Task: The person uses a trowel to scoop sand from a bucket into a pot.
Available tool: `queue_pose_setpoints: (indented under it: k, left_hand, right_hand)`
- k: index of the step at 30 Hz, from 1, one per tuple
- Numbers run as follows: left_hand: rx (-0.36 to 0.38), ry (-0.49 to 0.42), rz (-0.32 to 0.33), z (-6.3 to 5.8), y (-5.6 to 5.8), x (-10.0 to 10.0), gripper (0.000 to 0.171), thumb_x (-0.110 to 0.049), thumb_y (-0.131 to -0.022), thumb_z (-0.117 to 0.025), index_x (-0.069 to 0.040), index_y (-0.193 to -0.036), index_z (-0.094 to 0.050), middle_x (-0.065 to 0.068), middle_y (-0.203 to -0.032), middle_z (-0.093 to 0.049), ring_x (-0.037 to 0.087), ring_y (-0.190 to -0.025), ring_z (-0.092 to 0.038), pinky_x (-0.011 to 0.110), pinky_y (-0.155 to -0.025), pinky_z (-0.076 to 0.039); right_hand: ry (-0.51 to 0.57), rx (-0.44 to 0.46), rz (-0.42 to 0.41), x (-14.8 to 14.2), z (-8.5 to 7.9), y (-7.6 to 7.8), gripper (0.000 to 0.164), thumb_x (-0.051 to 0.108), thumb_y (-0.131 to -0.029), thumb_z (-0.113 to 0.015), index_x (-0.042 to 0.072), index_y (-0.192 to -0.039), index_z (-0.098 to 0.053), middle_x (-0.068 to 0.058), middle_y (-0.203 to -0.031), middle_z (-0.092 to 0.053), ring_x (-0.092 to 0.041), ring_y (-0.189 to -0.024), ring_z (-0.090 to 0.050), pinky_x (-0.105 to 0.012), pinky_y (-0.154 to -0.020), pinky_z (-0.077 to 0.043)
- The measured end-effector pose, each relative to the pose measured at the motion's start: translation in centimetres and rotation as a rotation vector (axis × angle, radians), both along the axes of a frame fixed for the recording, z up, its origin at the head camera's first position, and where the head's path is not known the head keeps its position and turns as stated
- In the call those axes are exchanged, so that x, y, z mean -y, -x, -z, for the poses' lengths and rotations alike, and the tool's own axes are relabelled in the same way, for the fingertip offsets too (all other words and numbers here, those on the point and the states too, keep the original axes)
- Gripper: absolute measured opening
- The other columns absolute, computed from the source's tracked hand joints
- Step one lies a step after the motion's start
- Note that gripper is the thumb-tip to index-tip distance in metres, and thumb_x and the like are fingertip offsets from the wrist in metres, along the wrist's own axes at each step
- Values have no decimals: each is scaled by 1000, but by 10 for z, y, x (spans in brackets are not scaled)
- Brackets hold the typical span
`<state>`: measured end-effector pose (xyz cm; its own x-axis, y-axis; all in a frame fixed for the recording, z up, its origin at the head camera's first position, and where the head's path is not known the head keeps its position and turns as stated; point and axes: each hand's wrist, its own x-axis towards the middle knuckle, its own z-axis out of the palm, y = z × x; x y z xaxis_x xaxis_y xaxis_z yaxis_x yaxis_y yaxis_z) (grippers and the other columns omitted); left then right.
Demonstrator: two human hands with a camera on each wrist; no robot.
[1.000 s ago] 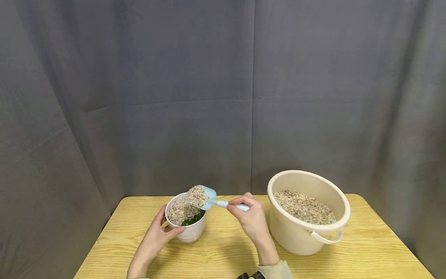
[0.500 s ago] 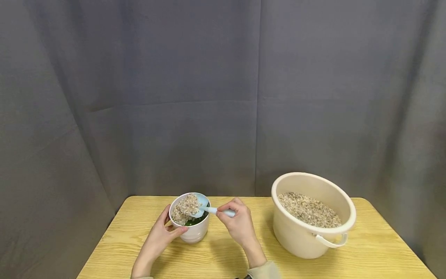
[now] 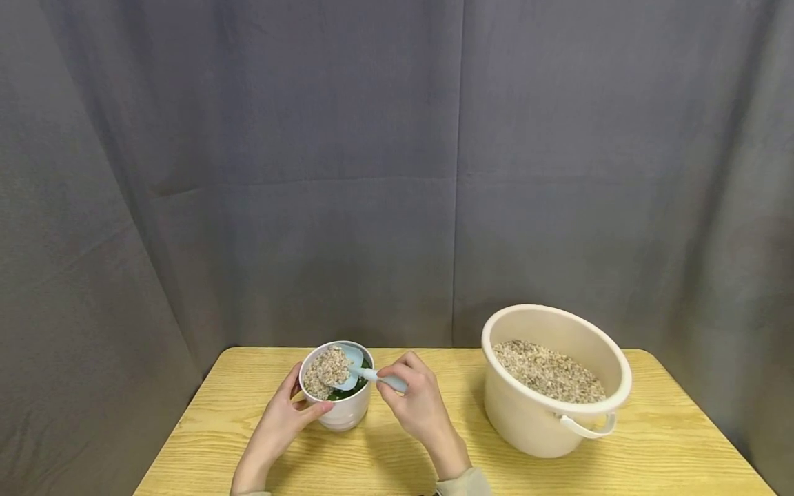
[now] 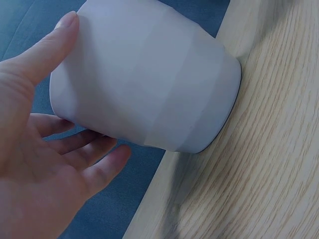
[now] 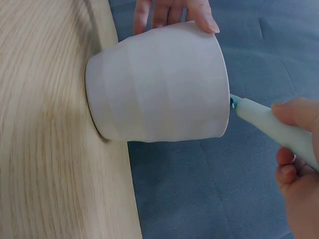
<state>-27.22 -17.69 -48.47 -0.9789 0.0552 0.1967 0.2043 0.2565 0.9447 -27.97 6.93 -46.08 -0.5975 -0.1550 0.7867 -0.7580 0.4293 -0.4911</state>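
A white flower pot (image 3: 347, 415) stands on the table, with pale gravel (image 3: 319, 375) on its left side and something dark green (image 3: 355, 391) showing on its right. My left hand (image 3: 280, 421) holds the pot near its rim, thumb on the near side and fingers at the far left, as the left wrist view also shows. With my right hand (image 3: 417, 399) I grip the handle of a light blue hand trowel (image 3: 353, 357). Its blade lies inside the pot's mouth, against the gravel. In the right wrist view the pot wall hides the blade.
A large cream bucket (image 3: 527, 424) stands at the right of the wooden table (image 3: 205, 441), partly filled with gravel (image 3: 548, 372). Its white handle (image 3: 586, 428) hangs at the front. A grey curtain (image 3: 347, 172) rises behind the table.
My right hand has moved left and brought the gravel-laden trowel from above the rim down into the pot. The trowel's gravel now merges with the pot's. My left hand keeps its hold.
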Motion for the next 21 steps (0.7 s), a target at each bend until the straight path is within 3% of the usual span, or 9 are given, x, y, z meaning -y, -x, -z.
queue_pose_setpoints:
  k: [5, 11, 21]
  left_hand:
    - [8, -4, 3, -1, -1, 1, 96, -17, -80, -83, -1, -153, -23, 25, -152, -31, 38, -139, -31, 46, -105, -42]
    - [19, 4, 0, -2, -2, 0, 96, -18, -79, -84, -2, -152, -24, 25, -152, -31, 38, -139, -32, 46, -105, -42]
    - [10, 4, -13, 0, -1, 0, 96, -18, -79, -84, -2, -153, -24, 25, -152, -32, 37, -138, -34, 45, -104, -42]
  right_hand:
    - [-67, -82, 17, -3, -2, -2, 21, -4, -72, -82, 10, -85, -73, 5, -84, -54, -7, -74, -55, -22, -63, -50]
    - [-90, -93, 22, -8, -4, -3, 22, -3, -72, -83, 9, -87, -73, 4, -86, -57, -8, -74, -57, -23, -65, -52]
    - [-177, 157, 122, -12, -9, -7, 16, 12, -80, -79, 5, -93, -74, -1, -84, -69, -12, -72, -61, -30, -64, -54]
